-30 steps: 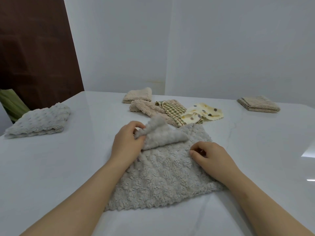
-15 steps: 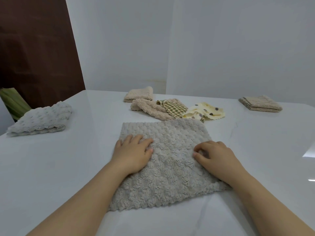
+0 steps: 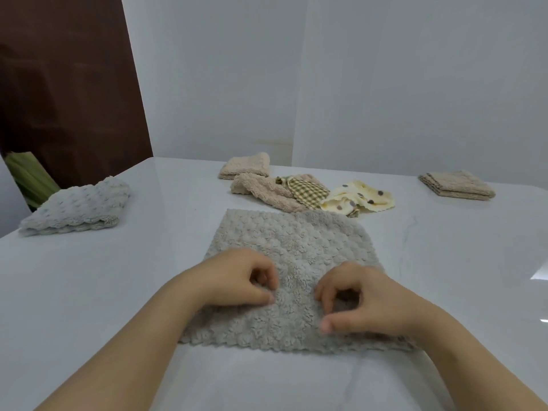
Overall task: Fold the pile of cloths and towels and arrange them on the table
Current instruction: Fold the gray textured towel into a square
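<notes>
Starting grey towel, flat on worktop, unfolded. Left hand, right hand on its near half, grip narrow, curled; pinching or not, cannot tell. Folded grey towel left of it, two folded beige towels beyond: done. Loose heap at its far edge: pending. Worktop bare either side.

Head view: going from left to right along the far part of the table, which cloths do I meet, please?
Folded grey towel → folded beige towel → checked cloth → yellow dotted cloth → folded tan towel.
</notes>
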Demonstrator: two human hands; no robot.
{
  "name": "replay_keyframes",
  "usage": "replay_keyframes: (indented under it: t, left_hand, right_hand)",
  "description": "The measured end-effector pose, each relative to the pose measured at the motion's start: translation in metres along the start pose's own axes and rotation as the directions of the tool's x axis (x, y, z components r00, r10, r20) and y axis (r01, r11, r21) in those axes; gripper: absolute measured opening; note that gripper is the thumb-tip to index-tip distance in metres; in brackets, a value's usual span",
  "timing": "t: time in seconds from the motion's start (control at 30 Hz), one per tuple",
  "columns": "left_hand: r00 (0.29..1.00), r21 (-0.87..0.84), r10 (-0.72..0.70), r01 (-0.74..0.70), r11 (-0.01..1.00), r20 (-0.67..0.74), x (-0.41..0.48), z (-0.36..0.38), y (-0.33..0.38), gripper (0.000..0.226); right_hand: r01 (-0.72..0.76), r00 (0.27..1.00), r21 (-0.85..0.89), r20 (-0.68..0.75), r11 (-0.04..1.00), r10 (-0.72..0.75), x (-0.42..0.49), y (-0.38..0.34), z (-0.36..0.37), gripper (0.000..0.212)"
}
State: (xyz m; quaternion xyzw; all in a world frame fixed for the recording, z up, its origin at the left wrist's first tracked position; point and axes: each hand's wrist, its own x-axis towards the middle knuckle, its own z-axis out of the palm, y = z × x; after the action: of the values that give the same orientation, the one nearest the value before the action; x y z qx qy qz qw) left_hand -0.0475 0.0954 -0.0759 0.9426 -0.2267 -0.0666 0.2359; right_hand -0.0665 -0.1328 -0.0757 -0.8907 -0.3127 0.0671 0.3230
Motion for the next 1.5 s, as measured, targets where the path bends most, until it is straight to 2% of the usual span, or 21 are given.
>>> replay_keyframes:
  t: [0.03,0.1,0.2,0.3,0.4,0.47,0.53,0.6,0.67,0.7,0.8,0.93,1.03,1.13,1.23,1.3,1.4,1.5]
  left_hand:
    - [0.999,0.011,0.011,-0.011,1.000,0.035,0.001,0.003,-0.002,0.011]
    - [1.000,0.058,0.016,-0.016,0.998,0.000,0.005,0.006,-0.006,0.012]
    - [0.998,0.143,0.012,-0.003,0.990,-0.065,0.010,0.008,-0.007,0.016]
    - [0.993,0.270,0.060,-0.031,0.962,-0.099,0.007,0.011,0.000,0.014]
    - [0.996,0.231,0.031,-0.011,0.973,-0.081,0.002,0.010,0.011,0.061]
    - [1.000,0.267,0.021,-0.014,0.963,-0.023,0.000,0.010,0.014,0.076]
    - [0.999,0.388,0.016,-0.028,0.921,0.033,-0.001,0.013,0.014,0.074]
    - [0.998,0.415,0.047,-0.031,0.909,-0.030,0.000,0.016,0.014,0.051]
    - [0.983,0.317,0.097,-0.044,0.947,-0.154,0.000,0.014,0.014,0.018]
    - [0.978,0.238,0.083,-0.036,0.971,-0.191,-0.001,0.011,0.013,0.009]
    - [0.972,0.076,-0.015,0.034,0.997,-0.234,-0.005,-0.004,0.007,0.018]
    - [0.930,-0.087,-0.129,0.106,0.991,-0.345,-0.012,-0.018,-0.009,0.028]
    - [0.894,-0.167,-0.214,0.159,0.973,-0.394,-0.010,-0.020,-0.019,0.024]
    - [0.835,-0.233,-0.283,0.192,0.953,-0.471,-0.006,-0.020,-0.026,0.026]
    - [0.787,-0.325,-0.363,0.218,0.920,-0.498,-0.005,-0.020,-0.033,0.028]
    - [0.806,-0.271,-0.397,0.303,0.914,-0.438,-0.006,-0.021,-0.038,0.017]
    - [0.819,-0.185,-0.481,0.444,0.876,-0.312,-0.011,-0.021,-0.045,0.022]
    - [0.784,-0.366,-0.482,0.347,0.863,-0.392,-0.012,-0.024,-0.048,0.008]
  right_hand:
    - [-0.015,0.998,-0.028,0.055,1.000,0.016,0.000,-0.001,0.002,0.034]
    - [-0.020,0.992,-0.125,0.123,0.992,0.035,0.001,0.000,0.005,0.031]
    - [0.014,0.991,-0.253,0.133,0.967,0.020,0.002,0.000,0.008,0.031]
    - [0.024,0.999,-0.292,0.048,0.956,-0.010,0.004,-0.001,0.009,0.022]
    - [-0.005,0.997,-0.303,-0.078,0.953,-0.020,0.005,0.003,0.011,0.015]
    - [-0.044,0.988,-0.273,-0.156,0.961,0.001,0.007,0.005,0.012,0.018]
    - [-0.117,0.968,-0.193,-0.240,0.974,0.069,0.007,0.004,0.011,0.012]
    - [-0.163,0.944,-0.120,-0.308,0.979,0.120,0.007,0.005,0.011,0.012]
    - [-0.181,0.922,-0.063,-0.359,0.981,0.147,0.005,0.005,0.010,0.016]
    - [-0.180,0.918,-0.053,-0.368,0.982,0.149,0.005,0.005,0.009,0.017]
    - [-0.191,0.935,-0.181,-0.332,0.965,0.122,0.004,0.006,0.007,0.020]
    - [-0.210,0.961,-0.346,-0.243,0.914,0.129,0.002,0.008,0.003,0.022]
    - [-0.254,0.947,-0.388,-0.288,0.886,0.146,0.001,0.011,-0.001,0.022]
    - [-0.335,0.870,-0.299,-0.463,0.893,0.172,-0.002,0.014,-0.009,0.013]
    - [-0.348,0.767,-0.085,-0.598,0.934,0.232,-0.005,0.021,-0.014,0.014]
    - [-0.323,0.725,0.034,-0.634,0.946,0.270,-0.004,0.025,-0.014,0.018]
    - [-0.303,0.689,0.157,-0.645,0.940,0.330,-0.001,0.030,-0.012,0.012]
    - [-0.226,0.664,0.330,-0.636,0.917,0.393,0.000,0.032,-0.010,0.023]
